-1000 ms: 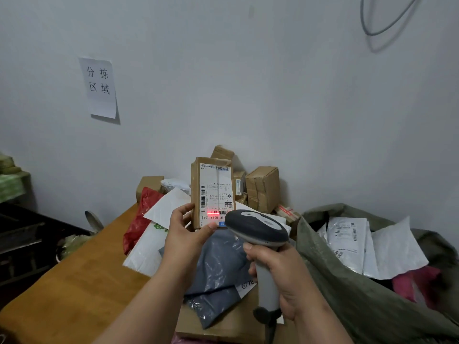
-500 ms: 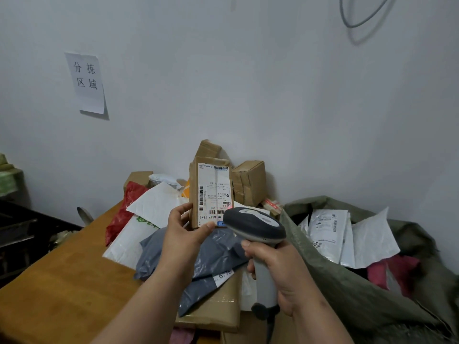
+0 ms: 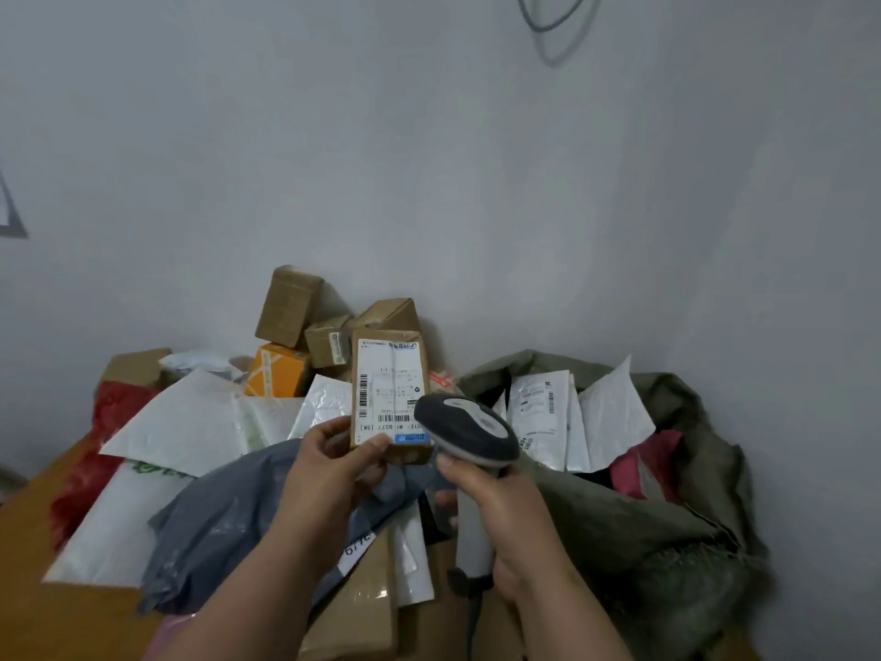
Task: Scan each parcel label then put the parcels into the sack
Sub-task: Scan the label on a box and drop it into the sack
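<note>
My left hand (image 3: pixel 329 474) holds a small cardboard parcel (image 3: pixel 388 398) upright above the heap, thumb across its lower front and my fingers (image 3: pixel 329 434) curled round its left edge. Its white label (image 3: pixel 388 386) faces me, barcodes along the left side and near the bottom, a small blue sticker at the lower right corner. My right hand (image 3: pixel 500 512) is wrapped round the pale handle of the barcode scanner (image 3: pixel 465 434), thumb up near the neck; the scanner's dark head sits just beside the parcel's lower right corner, overlapping it from where I look.

Under my hands, the desk (image 3: pixel 28 517) carries a spread of parcels: a grey plastic mailer (image 3: pixel 229 517) directly below my left wrist, white mailers (image 3: pixel 186 422) to the left of it, a red bag (image 3: pixel 95 446) at the left edge, and flat brown cardboard toward the near edge. At the far side, against the wall, stand several small brown boxes (image 3: pixel 288 305) and an orange box (image 3: pixel 276 372).

The olive-green sack (image 3: pixel 643 527) stands open at the desk's right side, close to my right hand. Inside it lie white mailers with printed labels (image 3: pixel 538 407) and something pink-red (image 3: pixel 643 469) further back. A grey cable loop (image 3: pixel 553 26) hangs on the wall above.
</note>
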`<state>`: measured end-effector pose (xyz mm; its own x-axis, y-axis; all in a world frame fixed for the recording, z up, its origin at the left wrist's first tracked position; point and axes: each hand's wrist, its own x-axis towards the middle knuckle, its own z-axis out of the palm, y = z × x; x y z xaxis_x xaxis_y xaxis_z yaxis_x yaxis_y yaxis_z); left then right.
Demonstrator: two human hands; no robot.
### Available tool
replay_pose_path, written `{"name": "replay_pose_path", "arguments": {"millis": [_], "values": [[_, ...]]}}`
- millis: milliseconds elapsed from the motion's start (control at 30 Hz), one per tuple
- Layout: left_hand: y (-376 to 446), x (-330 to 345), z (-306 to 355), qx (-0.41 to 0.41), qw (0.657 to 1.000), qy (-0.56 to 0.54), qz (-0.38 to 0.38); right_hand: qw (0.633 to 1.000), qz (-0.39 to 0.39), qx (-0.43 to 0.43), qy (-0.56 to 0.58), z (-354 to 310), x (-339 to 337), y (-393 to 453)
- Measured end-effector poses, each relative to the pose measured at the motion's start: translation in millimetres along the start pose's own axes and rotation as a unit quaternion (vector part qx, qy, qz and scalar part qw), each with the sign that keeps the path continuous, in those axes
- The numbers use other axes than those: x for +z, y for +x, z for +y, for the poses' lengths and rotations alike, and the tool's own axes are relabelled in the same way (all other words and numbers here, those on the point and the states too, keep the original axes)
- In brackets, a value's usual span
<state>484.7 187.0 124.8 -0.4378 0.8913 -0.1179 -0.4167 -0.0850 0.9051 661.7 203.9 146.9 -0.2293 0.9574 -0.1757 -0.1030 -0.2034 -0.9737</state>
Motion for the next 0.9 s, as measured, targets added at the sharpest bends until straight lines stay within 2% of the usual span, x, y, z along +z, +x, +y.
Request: {"name": "replay_pose_path", "arguments": {"millis": [167,533,700,900], "values": [[7.7,25.3,-22.5,-0.059,0.993,0.066,-0.078,0.999,0.006,0.020,0.041,11.1,-19.7,8.5],[74.4,140.6,-81.2,-0.122,0.968,0.194,-0.101,0.992,0.073,-0.004,0.099,8.2,-102.6,83.0],[127.4,191.8,-92.3,-0.071,0.948,0.308,-0.050,0.992,0.084,0.018,0.088,1.7,-131.4,145.1],[150.3,182.9,-95.8,-0.004,0.935,0.350,0.052,0.988,0.087,0.068,0.109,22.7,-148.3,194.2]]}}
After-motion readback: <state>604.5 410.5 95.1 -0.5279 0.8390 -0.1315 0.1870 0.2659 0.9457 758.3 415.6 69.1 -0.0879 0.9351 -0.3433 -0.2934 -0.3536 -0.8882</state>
